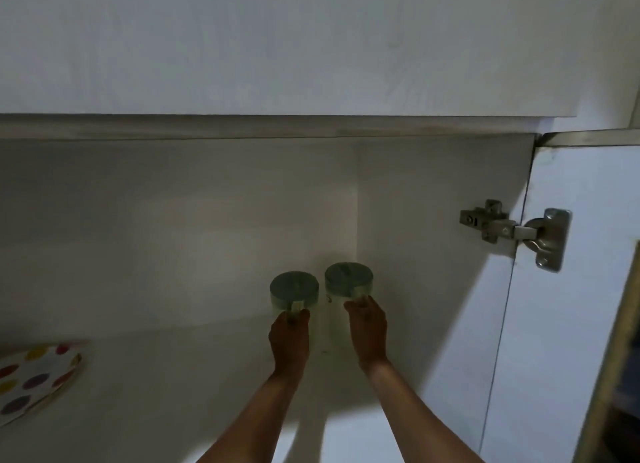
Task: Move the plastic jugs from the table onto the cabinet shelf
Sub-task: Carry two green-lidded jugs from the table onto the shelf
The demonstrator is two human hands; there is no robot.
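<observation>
Two clear plastic jugs with dull green lids stand side by side deep inside the white cabinet, on its shelf (173,376). The left jug (294,287) has its handle towards me, and my left hand (290,338) is closed around that handle. The right jug (349,279) stands a little further back, close to the cabinet's inner corner. My right hand (369,331) grips its handle the same way. Both forearms reach in from the bottom of the view. The jugs' clear bodies are hard to make out in the dim light.
A plate with coloured dots (38,376) lies on the shelf at the far left. The open cabinet door (571,324) hangs at the right on a metal hinge (512,232). The cabinet's top edge (277,128) runs across above.
</observation>
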